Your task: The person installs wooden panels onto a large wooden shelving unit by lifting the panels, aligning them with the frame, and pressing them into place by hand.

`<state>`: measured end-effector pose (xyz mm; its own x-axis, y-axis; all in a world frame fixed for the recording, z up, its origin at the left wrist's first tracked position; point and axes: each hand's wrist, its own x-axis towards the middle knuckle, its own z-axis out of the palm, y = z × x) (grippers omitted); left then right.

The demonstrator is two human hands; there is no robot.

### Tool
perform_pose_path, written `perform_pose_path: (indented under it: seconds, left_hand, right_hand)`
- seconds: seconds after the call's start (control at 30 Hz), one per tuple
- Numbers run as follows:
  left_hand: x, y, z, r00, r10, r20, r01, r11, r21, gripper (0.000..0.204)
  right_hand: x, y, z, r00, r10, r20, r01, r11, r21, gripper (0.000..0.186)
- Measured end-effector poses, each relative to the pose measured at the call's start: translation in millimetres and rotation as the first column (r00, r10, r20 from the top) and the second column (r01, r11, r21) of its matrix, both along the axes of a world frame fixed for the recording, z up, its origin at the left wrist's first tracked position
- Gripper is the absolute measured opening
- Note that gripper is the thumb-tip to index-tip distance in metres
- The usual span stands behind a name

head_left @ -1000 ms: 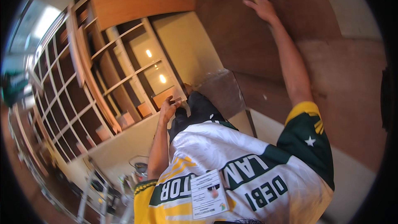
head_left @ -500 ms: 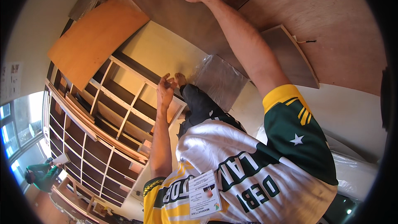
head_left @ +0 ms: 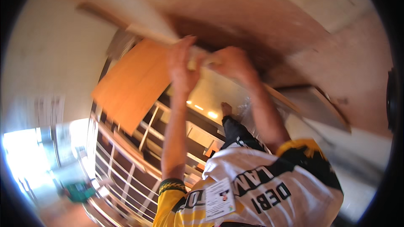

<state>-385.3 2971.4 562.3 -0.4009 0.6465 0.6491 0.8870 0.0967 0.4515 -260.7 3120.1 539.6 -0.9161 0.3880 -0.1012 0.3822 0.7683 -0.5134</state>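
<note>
A large brown wooden panel point(head_left: 269, 25) fills the upper part of the view, its pale edge slanting down to the right. My right hand point(head_left: 235, 64) is closed round that edge, knuckles up. My left hand point(head_left: 182, 68) is at the same edge, a little to the left, its fingers bent over the edge and its thumb apart below. Both hands are smeared by motion. Something pale yellow shows between them, too blurred to name. Just under my left hand lies an orange-brown wooden sheet point(head_left: 132, 84).
Below the sheet stands a wooden grid frame point(head_left: 130, 172) with open compartments. A smaller grey-brown board point(head_left: 326, 105) is at the right. A person in green point(head_left: 80, 191) works at the lower left near bright windows point(head_left: 33, 155). My bare foot point(head_left: 226, 108) shows beneath my hands.
My left hand has risen from beside the frame to the panel's edge. My right hand is lower and closer to it. The view has swung, shifting the frame and the other person rightward.
</note>
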Motion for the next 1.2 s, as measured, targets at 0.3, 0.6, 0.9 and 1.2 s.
perform_pose_path:
  seconds: [0.3, 0.6, 0.9, 1.2]
  left_hand:
    - [-42.7, 46.3, -43.8, 0.956, -0.092, -0.278, 0.072, 0.994, -0.078, 0.055]
    - [-45.1, 47.0, -56.0, 0.957, -0.129, -0.259, 0.110, 0.990, -0.086, 0.057]
    - [-55.4, 67.7, -60.4, 0.958, -0.125, -0.258, 0.131, 0.991, 0.009, 0.060]
    - [-85.8, 98.9, -79.5, 0.954, -0.135, -0.267, 0.147, 0.989, 0.026, 0.058]
  right_hand:
    - [-11.6, -10.8, 9.4, 0.968, -0.080, -0.239, 0.088, 0.996, 0.022, 0.021]
    - [45.2, -16.8, 42.9, 0.929, -0.175, -0.327, 0.154, 0.984, -0.089, 0.031]
    - [256.1, 43.6, 49.7, -0.214, -0.535, -0.817, 0.973, -0.045, -0.225, 0.013]
    - [350.7, 57.3, -30.8, 0.043, -0.844, -0.535, 0.893, -0.208, 0.399, 0.064]
